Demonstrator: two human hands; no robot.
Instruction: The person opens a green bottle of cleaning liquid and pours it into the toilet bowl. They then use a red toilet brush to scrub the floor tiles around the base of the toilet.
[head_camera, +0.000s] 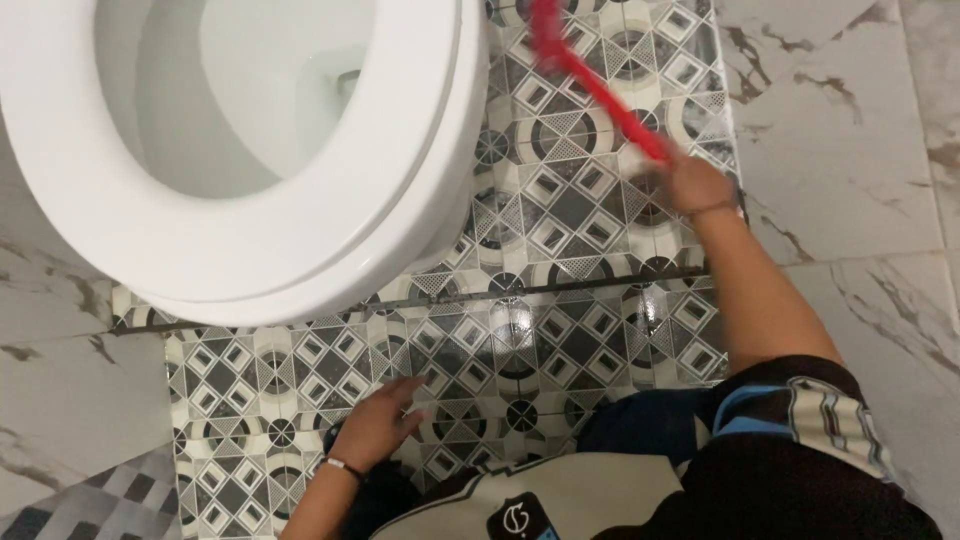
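My right hand (697, 183) grips the end of a red brush handle (598, 88) that runs up and left across the patterned floor tiles (560, 300), beside the toilet. The brush end is blurred and cut off at the top edge. My left hand (380, 420) hovers low over the patterned tiles in front of the toilet, fingers loosely apart, holding nothing. A thin band circles each wrist. The white toilet (300, 240) fills the upper left, seat down and lid up, with its bowl (230, 90) showing.
White marble-look tiles (840, 130) lie to the right and at the left (60, 380) of the patterned strip. A dark grout line (560, 285) crosses the patterned floor. My dark patterned shirt (700, 470) fills the bottom right.
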